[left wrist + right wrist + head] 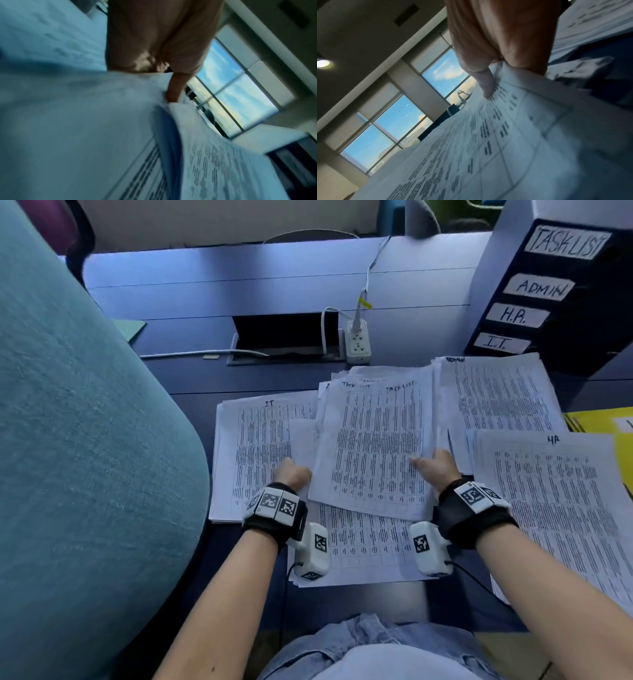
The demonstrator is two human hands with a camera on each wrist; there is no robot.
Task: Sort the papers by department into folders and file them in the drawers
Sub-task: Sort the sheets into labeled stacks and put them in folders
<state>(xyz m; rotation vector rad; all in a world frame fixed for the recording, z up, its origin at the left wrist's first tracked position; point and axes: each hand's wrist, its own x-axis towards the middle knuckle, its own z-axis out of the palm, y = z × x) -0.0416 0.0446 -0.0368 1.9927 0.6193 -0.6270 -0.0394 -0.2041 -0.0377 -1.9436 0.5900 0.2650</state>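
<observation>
Both hands gripping "TASK LIST" sheaf (373,446): left hand (293,474) and right hand (440,467) fingers clamped on side edges. Rt wrist view showing thumb (485,83) pressing atop print; head view hiding it. Sheaf long axis running away from person, header at far end.

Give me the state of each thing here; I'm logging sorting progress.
Task list stack: lifted at its near edge, held by both hands.
Left hand: holds the stack's left edge.
Right hand: pinches the stack's right edge, thumb on top.
IT pile: flat on the desk, left.
HR pile: flat, right.
Admin pile: flat, far right.
Drawer box: upright, drawers shut.
Power strip: one plug in.
</observation>
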